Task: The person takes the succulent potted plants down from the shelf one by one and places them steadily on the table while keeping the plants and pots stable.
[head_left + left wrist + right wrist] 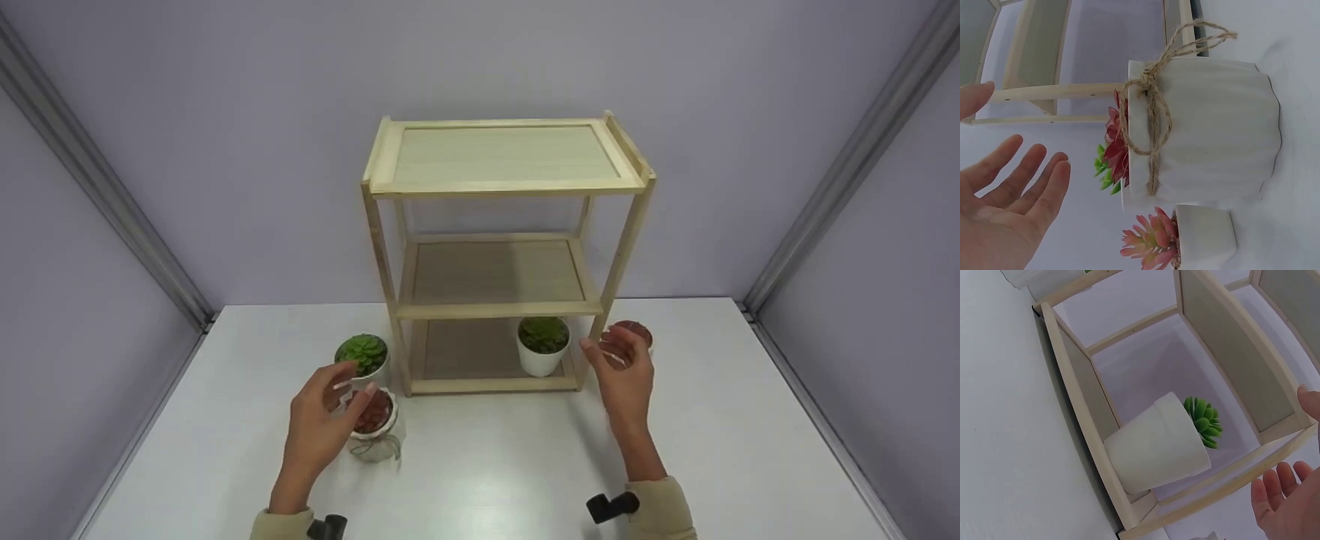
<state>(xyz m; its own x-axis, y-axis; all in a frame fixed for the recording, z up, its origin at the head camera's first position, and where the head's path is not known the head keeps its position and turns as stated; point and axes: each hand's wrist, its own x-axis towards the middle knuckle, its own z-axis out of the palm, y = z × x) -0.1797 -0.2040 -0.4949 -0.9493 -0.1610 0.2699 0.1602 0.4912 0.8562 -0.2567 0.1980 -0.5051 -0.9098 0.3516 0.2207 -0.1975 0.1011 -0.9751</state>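
My left hand [316, 431], fingers relaxed and thumb apart, hovers over a white pot tied with twine [1219, 129] that holds a red succulent [376, 414]. Nothing is in its grasp. Right behind that pot stands a white pot with a green succulent [364, 352]. My right hand [628, 381] is beside the right front post of the wooden shelf rack [499, 309], its fingers loosely bent around nothing. On the rack's bottom level, toward the right, sits another white pot [1157, 447] with a green succulent [1203, 421]. A reddish plant [637, 330] is partly hidden behind my right hand.
The rack's top board [506, 154] and middle board [499, 274] rise above the white table [480, 465]. In the left wrist view, a small white pot [1204, 236] with a pink succulent [1151, 239] stands beside the twine-tied one. Pale walls [480, 60] enclose the table.
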